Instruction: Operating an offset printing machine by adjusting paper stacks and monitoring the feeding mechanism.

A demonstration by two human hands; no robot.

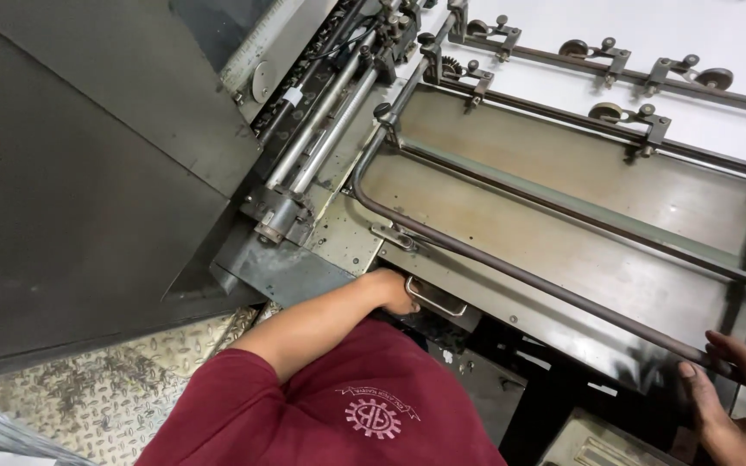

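You stand over a large sheet-fed machine, leaning in with both arms spread wide. Your left hand (393, 292) reaches down past the front edge of the machine and sits at the small metal pull handle (436, 299); the fingers curl under and away from the camera, so I cannot tell whether they are shut on the handle or only pressed beside it. Your right hand (740, 401) rests on the far end of the long brown guard bar (528, 278), fingers laid loosely over it and not fully wrapped, which looks more like steadying than gripping.

The bar runs diagonally across the front of the worn feed board (580, 250) and bends upward at its left end, so a hand at each end of the frame makes sense for keeping it level. Above the board, rods carry small rollers (608, 111) set over a white sheet (736, 34), spaced apart so they bear on the paper evenly. The dark side cover (88, 173) stands at your left, and below it lies the checker-plate floor (131, 380) you stand on.
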